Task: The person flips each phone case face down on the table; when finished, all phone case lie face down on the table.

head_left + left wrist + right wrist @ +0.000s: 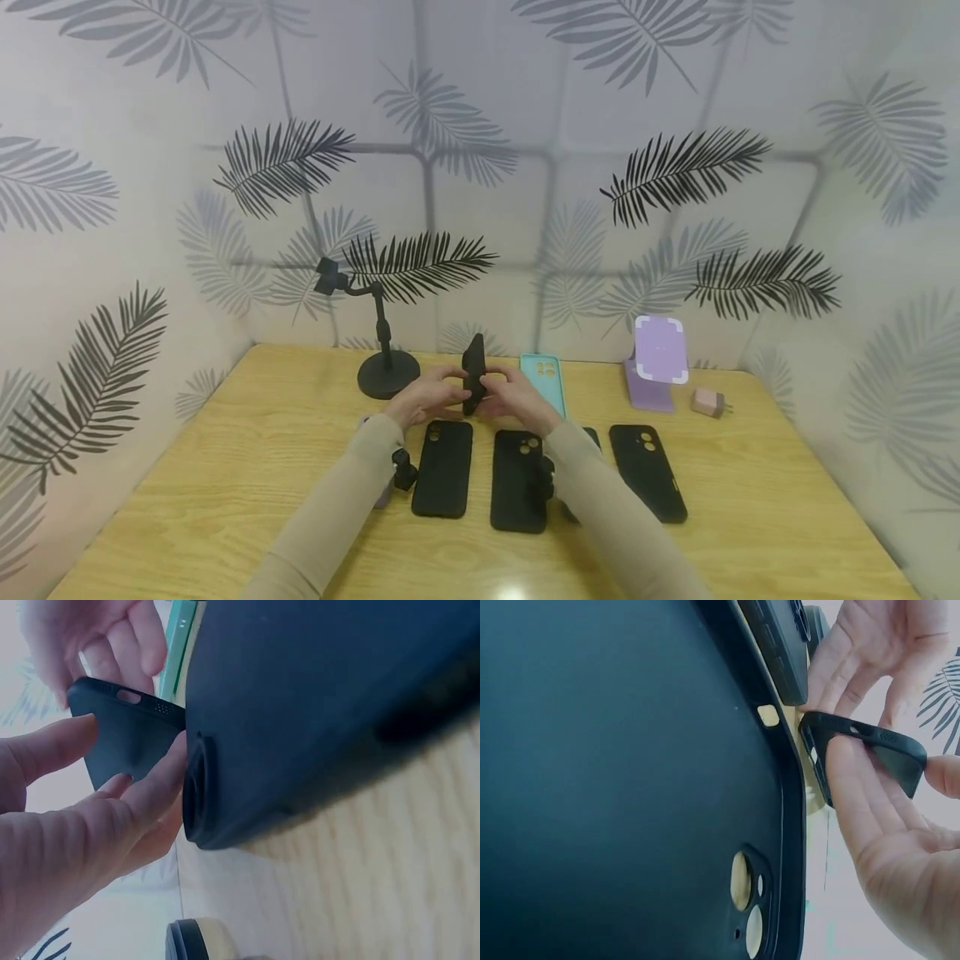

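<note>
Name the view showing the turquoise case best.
The head view: turquoise case with camera cutouts visible, lower part partly hidden. Left wrist shows only a green strip, probably its edge; right wrist, nothing identifiable.

My sleeved forearms (335,506) reach forward, angling inward; my left hand (429,394) and right hand (521,395) face each other, close together, both gripping.

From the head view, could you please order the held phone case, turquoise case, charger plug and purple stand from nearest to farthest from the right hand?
1. Held phone case: touching the right hand.
2. Turquoise case: close behind the hand.
3. Purple stand: farther right.
4. Charger plug: farthest, right of the stand.
</note>
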A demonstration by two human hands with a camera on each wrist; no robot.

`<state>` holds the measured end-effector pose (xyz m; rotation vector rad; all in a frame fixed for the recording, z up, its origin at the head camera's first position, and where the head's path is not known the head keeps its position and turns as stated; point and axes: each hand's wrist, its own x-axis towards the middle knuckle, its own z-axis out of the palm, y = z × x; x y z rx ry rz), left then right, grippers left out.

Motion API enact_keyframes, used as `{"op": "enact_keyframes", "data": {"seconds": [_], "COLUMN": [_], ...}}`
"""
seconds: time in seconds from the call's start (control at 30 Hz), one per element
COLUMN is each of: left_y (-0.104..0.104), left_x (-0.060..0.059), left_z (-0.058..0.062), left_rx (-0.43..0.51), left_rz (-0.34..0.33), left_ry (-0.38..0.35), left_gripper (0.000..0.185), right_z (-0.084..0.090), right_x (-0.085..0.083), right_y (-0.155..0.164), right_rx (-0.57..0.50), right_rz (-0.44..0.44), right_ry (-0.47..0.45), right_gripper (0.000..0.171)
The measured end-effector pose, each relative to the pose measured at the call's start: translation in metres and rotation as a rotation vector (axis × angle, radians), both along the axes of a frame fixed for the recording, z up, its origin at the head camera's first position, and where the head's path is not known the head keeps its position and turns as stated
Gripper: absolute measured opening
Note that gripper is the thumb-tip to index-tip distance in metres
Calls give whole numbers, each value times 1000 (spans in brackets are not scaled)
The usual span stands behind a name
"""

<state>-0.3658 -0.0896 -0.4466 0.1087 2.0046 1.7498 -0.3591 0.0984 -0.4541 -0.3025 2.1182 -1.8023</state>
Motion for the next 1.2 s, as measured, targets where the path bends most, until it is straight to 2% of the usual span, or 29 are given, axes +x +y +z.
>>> {"op": "enact_keyframes", "data": {"seconds": [0.27, 0.6, 0.87, 1.2], "left_y": [-6, -15, -21, -23], "left_x": [-2, -4, -3, -2], "left_z": [-1, -4, -4, -3], "left_rx": [-44, -80, -95, -112], "left_rz": [9, 25, 29, 52], "left_ry": [9, 13, 33, 35], "left_gripper": [51, 47, 48, 49], "right_z": [-2, -5, -10, -9], "right_x": [-1, 0, -1, 1], "right_y": [2, 4, 5, 6], "right_rx": [-39, 60, 129, 205], "right_rz": [-130, -188, -151, -112], "right_ry": [-5, 5, -28, -27], "right_gripper": [46, 38, 40, 34]}}
